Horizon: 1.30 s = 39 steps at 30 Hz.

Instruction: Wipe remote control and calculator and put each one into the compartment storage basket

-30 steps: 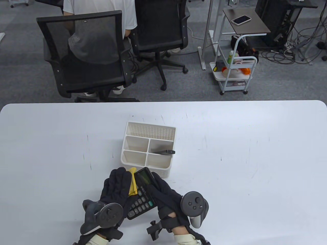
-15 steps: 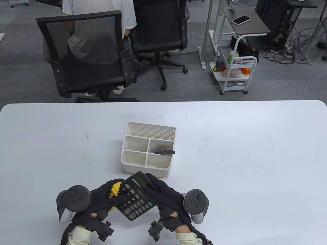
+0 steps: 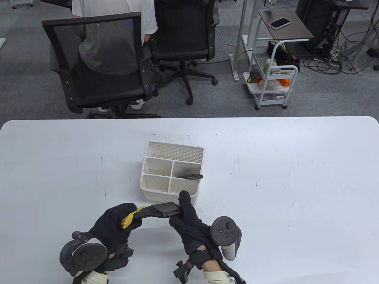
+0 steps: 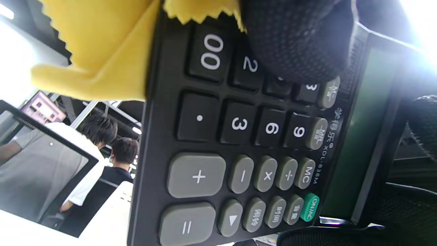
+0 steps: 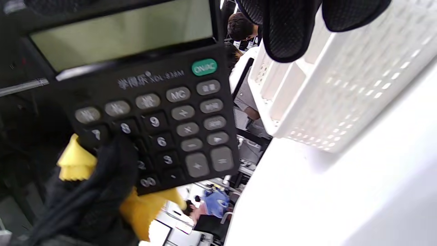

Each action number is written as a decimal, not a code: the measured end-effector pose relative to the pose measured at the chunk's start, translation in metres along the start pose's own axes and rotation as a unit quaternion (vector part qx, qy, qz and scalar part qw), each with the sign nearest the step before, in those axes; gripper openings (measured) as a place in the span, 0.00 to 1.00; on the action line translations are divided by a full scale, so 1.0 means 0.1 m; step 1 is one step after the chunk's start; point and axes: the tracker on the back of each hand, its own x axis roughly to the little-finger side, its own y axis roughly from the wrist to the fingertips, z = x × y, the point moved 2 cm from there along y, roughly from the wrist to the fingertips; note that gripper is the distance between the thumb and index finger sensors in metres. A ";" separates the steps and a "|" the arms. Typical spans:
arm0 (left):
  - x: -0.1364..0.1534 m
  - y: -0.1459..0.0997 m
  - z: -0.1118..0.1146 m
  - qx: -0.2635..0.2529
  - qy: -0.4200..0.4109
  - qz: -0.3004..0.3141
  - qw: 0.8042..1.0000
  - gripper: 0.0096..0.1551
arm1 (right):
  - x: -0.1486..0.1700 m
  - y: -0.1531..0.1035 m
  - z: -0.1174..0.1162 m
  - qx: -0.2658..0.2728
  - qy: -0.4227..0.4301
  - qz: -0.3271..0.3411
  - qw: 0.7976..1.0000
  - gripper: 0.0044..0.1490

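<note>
Two hands held the calculator (image 3: 164, 209) just before the white compartment storage basket (image 3: 165, 193), where the remote control (image 3: 189, 176) lay in the far-right compartment. My left hand (image 3: 114, 223) pinched its key end with the yellow cloth (image 3: 128, 219); my right hand (image 3: 189, 220) gripped the display end. Half a second before it lay face-up; now it stood on edge, clear of the table (image 3: 296, 177).
</note>
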 end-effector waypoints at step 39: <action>-0.41 -0.13 0.64 0.173 0.201 0.137 0.954 0.45 | 0.14 -0.05 0.23 0.151 0.180 -0.059 0.970 0.53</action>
